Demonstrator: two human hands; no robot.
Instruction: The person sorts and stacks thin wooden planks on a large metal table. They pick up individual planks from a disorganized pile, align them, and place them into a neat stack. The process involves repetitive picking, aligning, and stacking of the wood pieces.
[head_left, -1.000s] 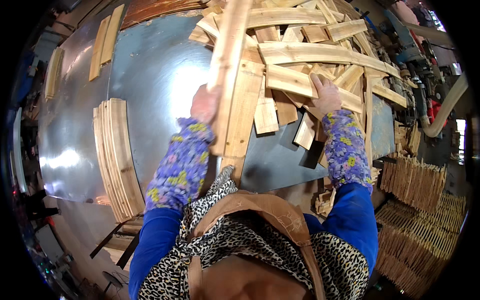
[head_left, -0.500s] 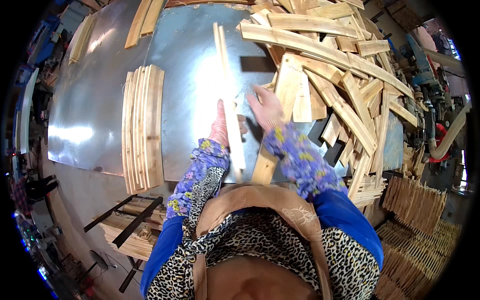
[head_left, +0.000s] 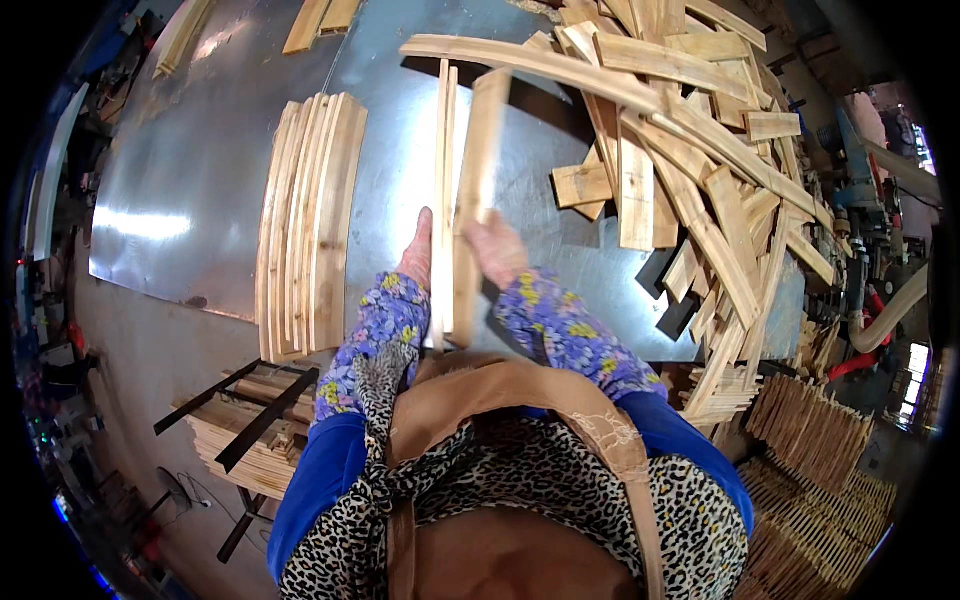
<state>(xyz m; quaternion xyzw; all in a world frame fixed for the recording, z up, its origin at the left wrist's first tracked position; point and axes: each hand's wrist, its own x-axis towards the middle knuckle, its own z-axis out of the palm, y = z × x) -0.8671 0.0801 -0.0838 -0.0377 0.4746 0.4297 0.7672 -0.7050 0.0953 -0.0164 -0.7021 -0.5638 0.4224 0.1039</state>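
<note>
Above the tabletop (head_left: 390, 150), the right hand (head_left: 497, 250) is gripping a wider board (head_left: 484, 140), its long axis running from twelve to six o'clock, just at three o'clock of the paired edge-on boards (head_left: 441, 160) that the left hand (head_left: 417, 252) is holding from nine o'clock.

Brownish floor (head_left: 130, 340) — glare-streaked metal table (head_left: 205, 180)

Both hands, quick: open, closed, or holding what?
Left hand: against the on-edge boards; fingers hidden, grip cannot be told.
Right hand: closed, holding a wooden board.
</note>
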